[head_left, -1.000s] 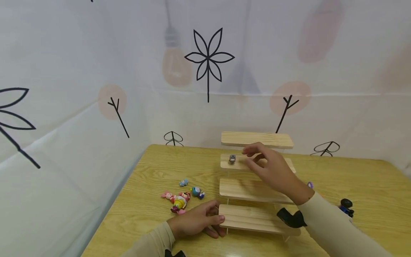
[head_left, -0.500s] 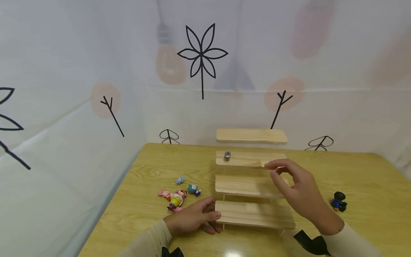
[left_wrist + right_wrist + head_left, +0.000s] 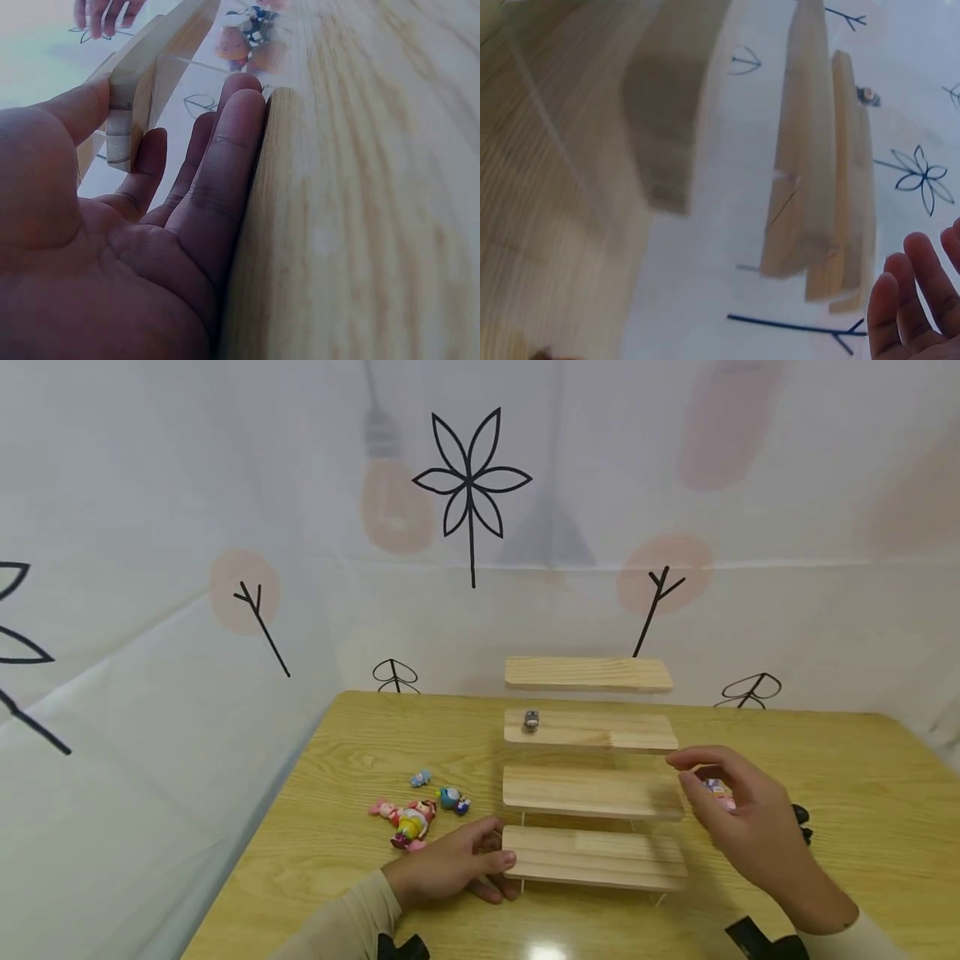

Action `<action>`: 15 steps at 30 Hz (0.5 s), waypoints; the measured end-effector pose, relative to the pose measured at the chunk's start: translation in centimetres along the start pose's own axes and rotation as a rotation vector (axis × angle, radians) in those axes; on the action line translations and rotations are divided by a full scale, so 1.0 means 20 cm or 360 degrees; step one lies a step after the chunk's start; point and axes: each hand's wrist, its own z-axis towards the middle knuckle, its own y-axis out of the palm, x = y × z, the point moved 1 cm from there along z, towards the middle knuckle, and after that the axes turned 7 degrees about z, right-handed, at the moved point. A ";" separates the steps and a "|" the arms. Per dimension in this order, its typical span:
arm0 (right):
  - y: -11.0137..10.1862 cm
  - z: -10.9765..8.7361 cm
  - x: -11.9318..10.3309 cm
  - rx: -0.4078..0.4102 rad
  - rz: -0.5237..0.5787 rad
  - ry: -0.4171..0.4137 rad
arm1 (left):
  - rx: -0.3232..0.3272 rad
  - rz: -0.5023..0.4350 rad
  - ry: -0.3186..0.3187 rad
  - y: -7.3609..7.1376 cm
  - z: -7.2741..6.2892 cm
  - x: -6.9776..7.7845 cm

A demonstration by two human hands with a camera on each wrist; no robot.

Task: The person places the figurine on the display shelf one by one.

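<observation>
1. Rack (image 3: 592, 789): middle of worktop (image 3: 360, 735), four wood boards stepped up toward the rear on thin see-through legs (image 3: 522, 886).
2. Left hand (image 3: 450, 864): grip pinching left end of bottom board (image 3: 585, 856), thumb on the edge, other fingers extended along the worktop.
3. Right hand (image 3: 750, 827): off the rack's right side, grip spread, gap between thumb and index. Index tip is close to the right board ends; can't tell contact.
4. Pink-violet toy (image 3: 718, 792): behind right hand, seen through its thumb-index gap, mostly hidden. Black toy (image 3: 801, 814) just past the hand, part covered by it.
5. Grey toy (image 3: 531, 720): second board from top, near left end.
6. Left cluster, beyond left hand: doll (image 3: 412, 822), pink toy (image 3: 385, 811) touching or nearly, teal toy (image 3: 453, 799) just beside, small blue toy (image 3: 420, 778) behind. All sit between left hand and worktop's left edge.
7. Edges: backdrop (image 3: 480, 627) rises behind the worktop's rear edge, near the top board. Left edge slants along the cloth.
8. Room: worktop strip in front of bottom board; wider stretch right of black toy; long run of second board right of grey toy.
</observation>
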 end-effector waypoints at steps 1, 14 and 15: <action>-0.01 0.00 0.01 0.0002 0.0005 0.0010 | 0.0004 0.0000 -0.0004 0.00 0.00 0.00; -0.17 -0.06 0.19 0.0135 -0.0154 0.0128 | -0.0010 -0.0019 -0.0020 -0.01 0.00 -0.01; -0.18 -0.06 0.20 0.0130 -0.0173 0.0154 | -0.0013 -0.0022 -0.0020 -0.01 0.01 -0.01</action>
